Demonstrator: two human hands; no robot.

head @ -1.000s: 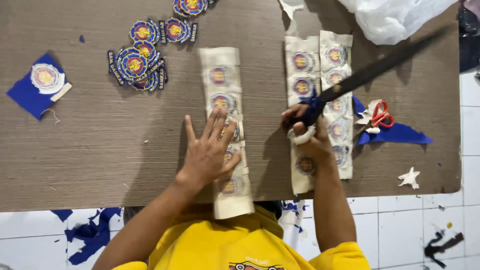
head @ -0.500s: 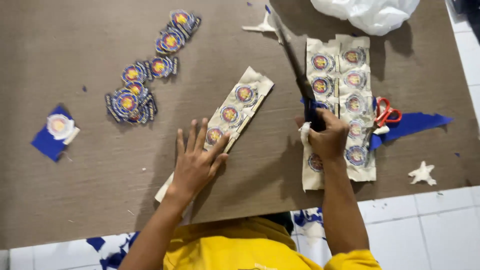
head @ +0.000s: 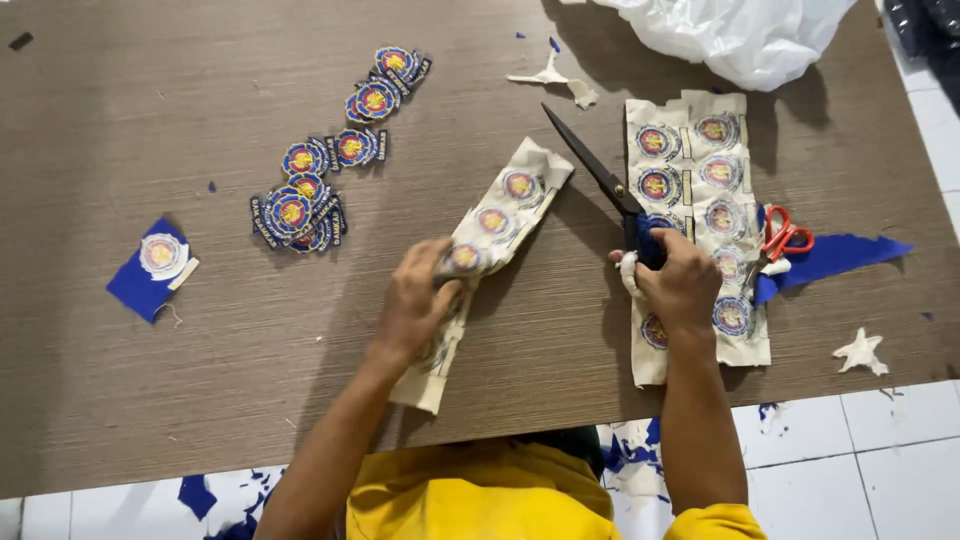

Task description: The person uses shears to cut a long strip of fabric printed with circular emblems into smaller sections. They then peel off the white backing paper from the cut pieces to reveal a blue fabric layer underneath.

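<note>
The left hand [head: 418,305] grips the strip of round badges [head: 487,228] and lifts it slanted off the brown surface [head: 150,380], so its far end comes near the blades. The right hand [head: 680,285] is closed around the black scissors [head: 597,172], blades pointing up-left.

Brown woodgrain table [head: 150,400]; white tiled floor [head: 880,470] with blue scraps
</note>
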